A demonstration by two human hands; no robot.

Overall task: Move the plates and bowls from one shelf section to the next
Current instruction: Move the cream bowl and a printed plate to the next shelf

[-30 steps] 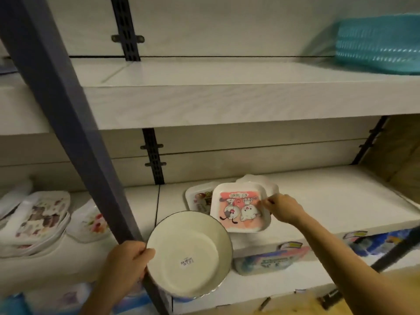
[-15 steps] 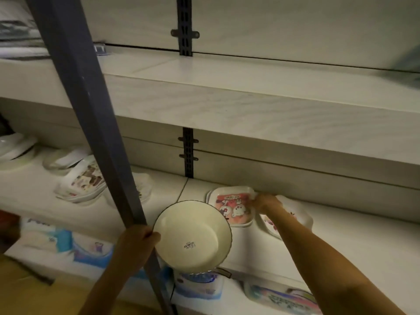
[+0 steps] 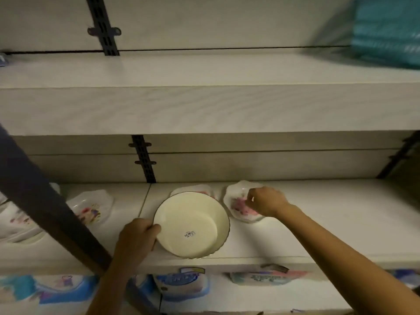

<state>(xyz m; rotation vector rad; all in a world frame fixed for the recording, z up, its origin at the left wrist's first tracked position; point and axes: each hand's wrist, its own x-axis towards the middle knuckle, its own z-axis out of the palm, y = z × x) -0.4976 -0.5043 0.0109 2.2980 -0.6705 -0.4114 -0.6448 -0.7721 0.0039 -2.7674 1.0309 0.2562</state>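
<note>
My left hand [image 3: 138, 237] grips the left rim of a round cream bowl [image 3: 191, 223] with a barcode sticker inside, held over the front of the right shelf section [image 3: 329, 212]. Behind the bowl lies a square printed plate [image 3: 200, 191], mostly hidden by it. My right hand [image 3: 264, 202] pinches the edge of a scalloped white plate with a pink print [image 3: 238, 205] lying on the same shelf. In the left section sits a floral plate [image 3: 91, 206] and a stack of printed plates [image 3: 13, 223] at the far left.
A dark slanted post [image 3: 45, 210] crosses in front of the left section. A shelf board [image 3: 204, 105] overhangs above, with a teal basket [image 3: 386, 30] at its top right. Packaged goods [image 3: 181, 283] fill the shelf below.
My right hand let go of the square cartoon plate, now lying behind the bowl, and took hold of the scalloped plate to its right. The bowl moved over the right section.
</note>
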